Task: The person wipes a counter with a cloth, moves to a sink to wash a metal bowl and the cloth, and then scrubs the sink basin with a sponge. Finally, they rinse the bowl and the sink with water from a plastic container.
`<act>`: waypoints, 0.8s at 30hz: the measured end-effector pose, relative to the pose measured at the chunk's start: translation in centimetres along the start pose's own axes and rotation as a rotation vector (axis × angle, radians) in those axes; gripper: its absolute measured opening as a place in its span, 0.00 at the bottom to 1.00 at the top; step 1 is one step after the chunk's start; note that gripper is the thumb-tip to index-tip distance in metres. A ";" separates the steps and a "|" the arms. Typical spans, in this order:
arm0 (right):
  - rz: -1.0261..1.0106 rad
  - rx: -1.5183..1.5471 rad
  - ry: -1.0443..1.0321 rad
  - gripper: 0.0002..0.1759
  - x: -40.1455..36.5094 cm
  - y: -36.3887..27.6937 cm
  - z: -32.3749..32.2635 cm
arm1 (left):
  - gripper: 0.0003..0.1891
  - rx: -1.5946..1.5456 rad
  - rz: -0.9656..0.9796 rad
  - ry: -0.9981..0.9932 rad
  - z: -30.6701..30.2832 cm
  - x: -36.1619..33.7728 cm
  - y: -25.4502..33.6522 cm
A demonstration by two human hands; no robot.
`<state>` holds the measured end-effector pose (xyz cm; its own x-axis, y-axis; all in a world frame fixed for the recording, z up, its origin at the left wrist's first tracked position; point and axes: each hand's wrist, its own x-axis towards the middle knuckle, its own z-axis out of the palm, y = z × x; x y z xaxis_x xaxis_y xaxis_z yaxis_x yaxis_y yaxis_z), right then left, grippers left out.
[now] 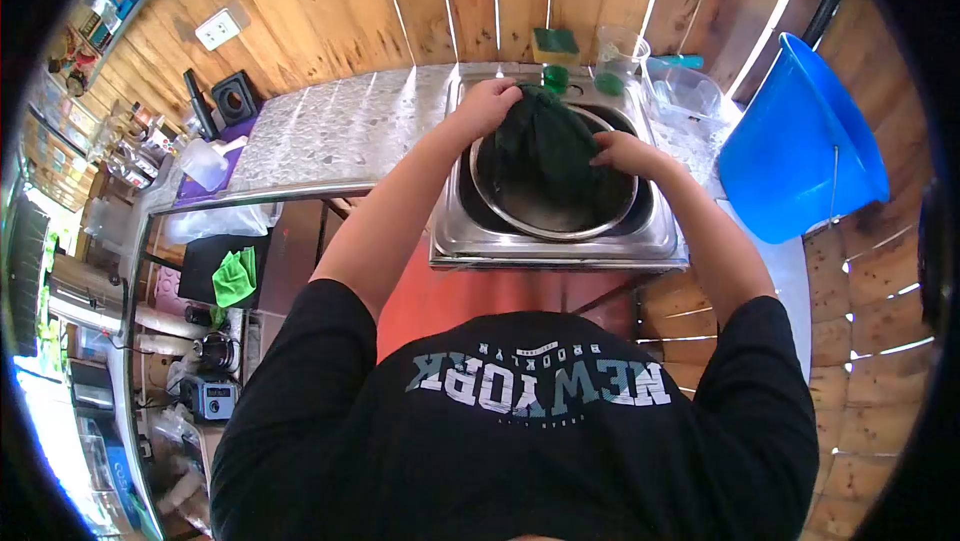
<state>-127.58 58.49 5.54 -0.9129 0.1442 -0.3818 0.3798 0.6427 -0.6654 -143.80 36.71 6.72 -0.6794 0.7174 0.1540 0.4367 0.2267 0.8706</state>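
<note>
A dark green cloth [545,146] hangs bunched between my hands, its lower part down in a round metal basin [558,234]. My left hand [487,106] grips the cloth at its upper left, above the basin's rim. Lower, on the right side, my right hand [622,155] pinches the cloth's edge with closed fingers. The basin rests in a stainless steel sink [470,231]. What lies in the basin under the cloth is dark and hard to make out.
Behind the sink are a green and yellow sponge [556,46], a clear jug [618,49] and a clear plastic container [688,91]. At right stands a large blue bucket [795,156]. A speckled countertop [330,131] extends left. A bright green cloth [234,277] lies at lower left.
</note>
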 end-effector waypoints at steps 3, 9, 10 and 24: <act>-0.056 0.416 -0.046 0.16 0.2 -1.4 0.5 | 0.17 0.144 -0.041 0.037 1.3 -0.1 -0.8; -0.082 0.526 0.106 0.20 0.8 -6.7 1.1 | 0.27 0.100 0.139 -0.220 3.1 -4.2 3.3; -0.128 0.480 0.189 0.19 0.9 -7.2 0.8 | 0.30 0.003 0.058 -0.199 3.1 -4.4 3.3; -0.255 0.018 0.752 0.21 -1.6 -3.7 -6.3 | 0.22 -0.582 -0.417 -0.312 1.6 0.3 2.3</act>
<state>-128.46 60.61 12.67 -0.8256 0.4679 0.3156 0.1419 0.7133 -0.6864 -142.10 38.53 8.01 -0.4843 0.8206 -0.3036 -0.2567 0.1985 0.9459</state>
